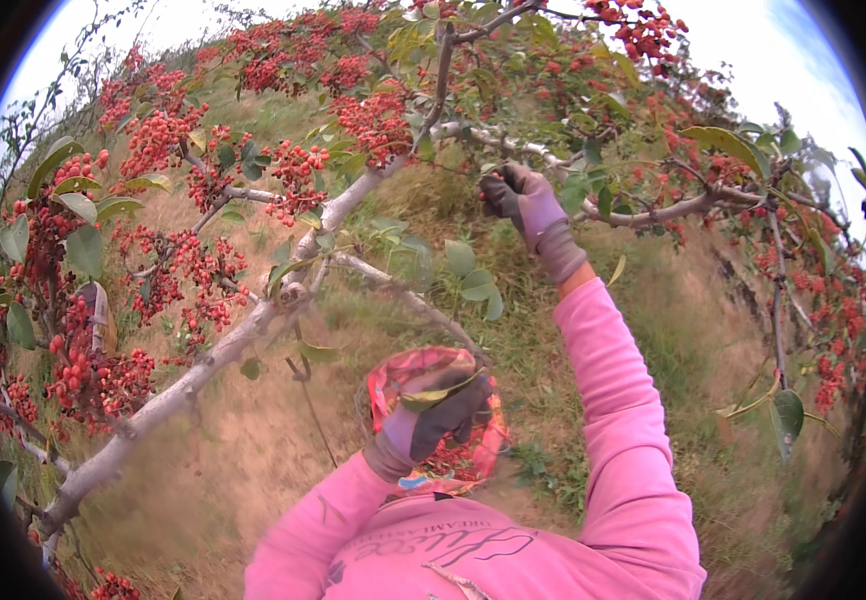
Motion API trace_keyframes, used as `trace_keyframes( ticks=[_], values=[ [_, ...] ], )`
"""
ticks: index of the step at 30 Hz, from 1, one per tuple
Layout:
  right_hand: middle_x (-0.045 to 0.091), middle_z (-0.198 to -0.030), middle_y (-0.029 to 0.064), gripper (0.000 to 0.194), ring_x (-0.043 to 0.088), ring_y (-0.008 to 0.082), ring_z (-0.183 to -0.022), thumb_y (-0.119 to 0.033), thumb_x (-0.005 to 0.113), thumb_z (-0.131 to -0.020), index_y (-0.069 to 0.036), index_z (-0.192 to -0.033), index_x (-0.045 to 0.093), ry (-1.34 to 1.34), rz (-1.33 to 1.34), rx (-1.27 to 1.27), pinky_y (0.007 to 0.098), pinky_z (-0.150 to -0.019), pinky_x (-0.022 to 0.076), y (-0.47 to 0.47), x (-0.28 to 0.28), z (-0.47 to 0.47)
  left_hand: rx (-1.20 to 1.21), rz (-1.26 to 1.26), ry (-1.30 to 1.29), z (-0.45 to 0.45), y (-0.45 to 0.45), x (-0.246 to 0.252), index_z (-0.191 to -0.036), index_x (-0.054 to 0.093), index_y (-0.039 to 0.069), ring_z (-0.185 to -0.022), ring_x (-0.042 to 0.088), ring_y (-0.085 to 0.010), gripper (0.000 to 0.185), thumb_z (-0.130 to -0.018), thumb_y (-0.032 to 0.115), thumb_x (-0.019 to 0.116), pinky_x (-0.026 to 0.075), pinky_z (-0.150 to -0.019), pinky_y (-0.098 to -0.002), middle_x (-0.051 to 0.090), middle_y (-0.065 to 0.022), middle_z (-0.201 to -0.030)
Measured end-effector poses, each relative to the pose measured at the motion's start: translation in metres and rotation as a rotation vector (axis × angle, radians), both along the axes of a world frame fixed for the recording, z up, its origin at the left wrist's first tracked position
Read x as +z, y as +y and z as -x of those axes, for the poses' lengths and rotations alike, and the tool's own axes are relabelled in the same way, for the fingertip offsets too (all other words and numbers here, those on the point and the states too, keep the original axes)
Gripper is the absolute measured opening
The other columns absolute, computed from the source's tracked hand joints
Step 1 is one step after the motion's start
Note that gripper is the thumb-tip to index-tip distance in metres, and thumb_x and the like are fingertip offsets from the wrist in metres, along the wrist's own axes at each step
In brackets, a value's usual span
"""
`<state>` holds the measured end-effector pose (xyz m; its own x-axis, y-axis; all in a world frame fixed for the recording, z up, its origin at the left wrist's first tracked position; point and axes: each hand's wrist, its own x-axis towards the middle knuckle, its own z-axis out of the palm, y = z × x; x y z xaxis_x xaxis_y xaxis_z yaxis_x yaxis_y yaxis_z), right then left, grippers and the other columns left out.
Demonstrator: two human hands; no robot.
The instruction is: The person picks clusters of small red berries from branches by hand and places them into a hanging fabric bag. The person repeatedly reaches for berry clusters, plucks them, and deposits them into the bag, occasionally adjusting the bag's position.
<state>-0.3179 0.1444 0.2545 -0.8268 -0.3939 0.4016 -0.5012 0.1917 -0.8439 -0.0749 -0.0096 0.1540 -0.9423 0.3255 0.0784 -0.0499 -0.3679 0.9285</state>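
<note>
My right hand (527, 206), in a grey-and-purple work glove, is raised beside a pale branch. Its fingers are curled together, and small red berries show at the fingertips. Lower down, my left hand (433, 427), gloved alike, is bent over a basket lined with patterned red fabric (491, 450). Its fingers curl downward and are blurred, so what they hold is hidden. A green leaf (440, 394) lies across the back of this hand in view; whether it touches the glove is unclear. Loose red berries (452, 461) are inside the basket.
A thick pale branch (200, 367) slants across the left, with a thinner branch (410, 296) reaching towards the basket. Dense red berry clusters (373, 124) hang at left and above. Another branch (650, 217) extends right. Grass and dry soil (253, 427) lie below.
</note>
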Motion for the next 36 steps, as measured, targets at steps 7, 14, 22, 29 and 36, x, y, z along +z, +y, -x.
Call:
trace_keyframes(
  ticks=[7,14,22,29,36],
  values=[
    [0.07,-0.103,0.0036,0.027,0.062,0.0093,-0.092,-0.013,0.064,-0.093,-0.001,-0.117,0.064,0.046,0.39,0.132,0.0227,-0.078,0.049,-0.024,0.021,0.02,-0.054,0.006,-0.079,-0.002,-0.001,0.003,-0.111,0.063,0.002,-0.063,0.055,-0.0072,0.025,-0.096,0.021,0.059,0.043,-0.051,-0.0227,0.063,-0.0026,-0.084],
    [0.066,-0.118,0.0098,0.033,0.064,0.0185,-0.108,-0.007,0.054,-0.097,-0.002,-0.129,0.055,-0.006,0.449,0.38,0.0267,-0.083,0.0518,-0.071,0.075,0.077,-0.021,0.049,-0.078,-0.007,-0.002,0.008,-0.103,0.062,0.002,-0.059,0.055,-0.0092,0.024,-0.095,0.024,0.061,0.042,-0.05,-0.0233,0.065,-0.0051,-0.081],
    [0.059,-0.126,0.0214,0.036,0.057,0.036,-0.118,-0.02,0.036,-0.103,-0.002,-0.131,0.052,-0.377,0.577,0.832,0.0505,-0.097,0.0504,-0.076,0.083,0.093,-0.005,0.028,-0.128,-0.008,-0.005,0.007,-0.101,0.062,0.001,-0.056,0.058,-0.011,0.023,-0.093,0.023,0.062,0.043,-0.048,-0.0253,0.066,-0.0067,-0.082],
    [0.063,-0.119,0.0144,0.032,0.059,0.0315,-0.114,-0.018,0.04,-0.102,-0.004,-0.127,0.054,-0.362,0.641,0.662,0.0531,-0.096,0.0508,-0.089,0.082,0.09,-0.045,0.054,-0.156,-0.002,-0.004,0.008,-0.099,0.064,0.001,-0.057,0.058,-0.0106,0.024,-0.093,0.023,0.063,0.042,-0.048,-0.0247,0.067,-0.0066,-0.083],
    [0.067,-0.104,0.0071,0.024,0.066,0.024,-0.097,-0.012,0.06,-0.094,-0.005,-0.117,0.059,-0.188,0.91,0.492,0.0426,-0.085,0.0565,-0.073,0.058,0.083,-0.04,0.044,-0.138,0.0,-0.003,0.009,-0.098,0.063,0.001,-0.057,0.058,-0.0104,0.022,-0.093,0.023,0.063,0.042,-0.048,-0.0245,0.066,-0.0057,-0.083]
  ],
)
